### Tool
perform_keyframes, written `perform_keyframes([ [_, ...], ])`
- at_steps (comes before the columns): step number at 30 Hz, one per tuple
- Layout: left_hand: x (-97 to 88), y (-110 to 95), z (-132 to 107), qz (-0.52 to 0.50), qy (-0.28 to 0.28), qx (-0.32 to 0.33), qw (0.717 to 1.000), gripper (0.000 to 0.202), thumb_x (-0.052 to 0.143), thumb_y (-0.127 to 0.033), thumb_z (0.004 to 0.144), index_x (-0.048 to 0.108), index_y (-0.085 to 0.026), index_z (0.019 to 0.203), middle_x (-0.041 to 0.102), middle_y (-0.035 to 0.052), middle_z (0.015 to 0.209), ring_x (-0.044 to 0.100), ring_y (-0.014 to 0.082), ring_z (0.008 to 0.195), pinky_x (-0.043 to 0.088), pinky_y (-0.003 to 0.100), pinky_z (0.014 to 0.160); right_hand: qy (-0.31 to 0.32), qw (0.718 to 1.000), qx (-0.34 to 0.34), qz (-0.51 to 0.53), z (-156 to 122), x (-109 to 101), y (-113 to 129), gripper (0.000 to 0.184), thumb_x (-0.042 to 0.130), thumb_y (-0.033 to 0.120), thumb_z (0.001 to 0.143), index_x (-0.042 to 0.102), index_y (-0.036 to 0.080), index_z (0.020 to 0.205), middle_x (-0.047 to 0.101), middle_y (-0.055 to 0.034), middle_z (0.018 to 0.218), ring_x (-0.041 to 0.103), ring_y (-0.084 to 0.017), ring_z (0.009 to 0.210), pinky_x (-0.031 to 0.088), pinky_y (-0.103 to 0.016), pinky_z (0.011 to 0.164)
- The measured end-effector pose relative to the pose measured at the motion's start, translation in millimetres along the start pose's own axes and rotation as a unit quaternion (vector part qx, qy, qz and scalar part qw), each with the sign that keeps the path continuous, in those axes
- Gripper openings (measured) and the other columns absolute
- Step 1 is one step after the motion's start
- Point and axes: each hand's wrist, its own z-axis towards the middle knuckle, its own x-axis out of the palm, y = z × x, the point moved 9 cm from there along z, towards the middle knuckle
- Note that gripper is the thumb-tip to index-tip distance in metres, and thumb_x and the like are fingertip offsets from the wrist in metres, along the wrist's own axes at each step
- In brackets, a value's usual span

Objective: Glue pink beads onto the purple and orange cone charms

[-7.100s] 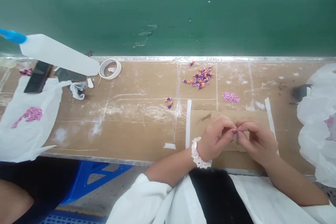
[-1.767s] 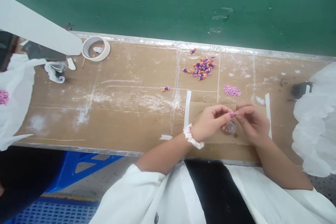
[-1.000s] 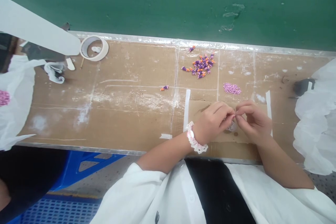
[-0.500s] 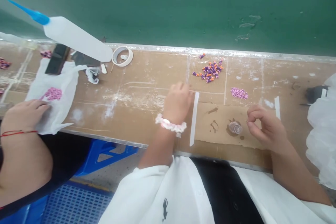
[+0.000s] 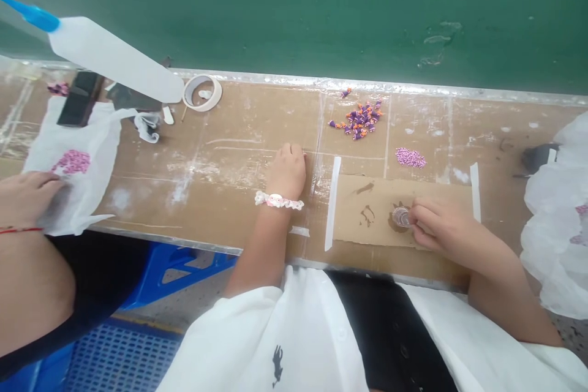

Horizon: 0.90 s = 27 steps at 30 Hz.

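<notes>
My left hand (image 5: 287, 168), with a frilly band on its wrist, reaches out over the brown tabletop (image 5: 220, 190) left of a white tape strip (image 5: 331, 202). Its fingers are bent down together onto the surface and hide what is under them. My right hand (image 5: 434, 226) rests on a taped-down cardboard piece (image 5: 367, 196). Its fingers are pinched, with the tips against a small clear cup (image 5: 399, 216). Beyond lie a heap of small purple-and-orange pieces (image 5: 359, 121) and a small pile of pink beads (image 5: 410, 157).
Another person's hand (image 5: 22, 196) lies on a white plastic bag (image 5: 87, 147) holding pink beads at the left. A white glue bottle with a blue nozzle (image 5: 110, 58), a tape roll (image 5: 202, 92) and a black block (image 5: 80, 98) stand behind. A crumpled white bag (image 5: 558, 214) fills the right edge.
My hands were pinched together over the cardboard. The left hand has swung left onto the table where a lone purple-orange piece lay. The right hand has dropped to the clear cup.
</notes>
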Motion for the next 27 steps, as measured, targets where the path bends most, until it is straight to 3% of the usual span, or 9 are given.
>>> perform_keyframes([
  [3,0.7,-3,-1,0.008,0.000,-0.017,1.000,0.032,0.023,-0.020,0.096,0.052,-0.010,0.107,0.058,0.0178,0.106,0.059,0.0276,0.097,0.047,0.035,0.073,-0.017,0.999,0.002,-0.040,1,3,0,0.020,0.039,0.009,0.089,0.034,0.021,0.075,0.040,0.0012,0.068,0.038,-0.013,0.059,0.029,-0.026,0.053],
  [7,1.6,-6,-4,-0.028,-0.013,0.012,0.999,0.026,0.031,-0.020,0.095,0.053,-0.011,0.104,0.058,0.0160,0.106,0.060,0.0260,0.092,0.048,0.035,0.074,-0.025,0.997,-0.012,-0.070,3,8,3,0.023,0.039,0.009,0.088,0.032,0.022,0.071,0.039,0.0013,0.066,0.035,-0.013,0.056,0.027,-0.027,0.050],
  [11,-2.5,1,-8,-0.158,-0.024,0.027,0.987,0.018,0.039,-0.014,0.089,0.058,-0.014,0.091,0.057,0.0121,0.101,0.061,0.0215,0.086,0.050,0.036,0.077,-0.038,0.998,0.005,-0.052,0,1,-2,0.021,0.041,0.011,0.088,0.034,0.022,0.072,0.040,0.0017,0.065,0.036,-0.013,0.054,0.027,-0.027,0.049],
  [14,-9.4,-3,-17,-0.324,-0.024,0.034,0.945,0.015,0.046,-0.012,0.085,0.060,-0.015,0.086,0.058,0.0075,0.096,0.061,0.0145,0.073,0.053,0.035,0.077,-0.058,0.998,0.021,0.000,-4,-10,-6,0.015,0.044,0.014,0.090,0.039,0.022,0.077,0.044,0.0011,0.068,0.040,-0.012,0.057,0.031,-0.026,0.051],
  [16,-15.2,-17,-26,-0.462,-0.014,0.059,0.885,0.013,0.051,-0.014,0.083,0.061,-0.014,0.090,0.059,0.0059,0.095,0.061,0.0110,0.068,0.054,0.032,0.073,-0.078,0.996,0.019,0.037,-5,-17,-6,0.011,0.046,0.014,0.090,0.043,0.021,0.082,0.047,0.0004,0.071,0.043,-0.012,0.060,0.034,-0.026,0.053],
  [18,-18.5,-40,-36,-0.594,0.023,0.093,0.799,0.013,0.059,-0.018,0.079,0.061,-0.014,0.091,0.061,0.0050,0.094,0.063,0.0115,0.074,0.055,0.029,0.072,-0.097,0.993,0.015,0.068,-4,-21,-5,0.011,0.047,0.011,0.089,0.044,0.021,0.084,0.046,0.0005,0.071,0.043,-0.012,0.059,0.036,-0.025,0.054],
  [23,-7.4,-108,-62,-0.779,0.210,0.137,0.574,0.023,0.072,-0.026,0.074,0.060,-0.013,0.088,0.060,0.0005,0.082,0.063,0.0081,0.069,0.053,0.024,0.071,-0.180,0.972,0.015,0.152,-4,-31,-6,0.017,0.049,0.006,0.085,0.044,0.022,0.085,0.043,0.0012,0.069,0.044,-0.012,0.058,0.035,-0.025,0.050],
  [25,-2.6,-127,-71,-0.811,0.258,0.137,0.506,0.027,0.072,-0.032,0.075,0.058,-0.013,0.088,0.059,-0.0006,0.079,0.062,0.0070,0.066,0.052,0.024,0.068,-0.219,0.958,0.013,0.183,-7,-34,-7,0.018,0.050,0.006,0.084,0.045,0.023,0.086,0.043,0.0013,0.069,0.045,-0.012,0.058,0.036,-0.026,0.049],
  [27,1.0,-139,-78,-0.823,0.290,0.136,0.469,0.030,0.070,-0.036,0.077,0.054,-0.014,0.089,0.056,-0.0026,0.072,0.058,0.0058,0.060,0.049,0.023,0.063,-0.240,0.948,0.020,0.208,-9,-34,-11,0.017,0.052,0.007,0.084,0.046,0.023,0.087,0.044,0.0010,0.069,0.046,-0.013,0.059,0.038,-0.027,0.050],
])
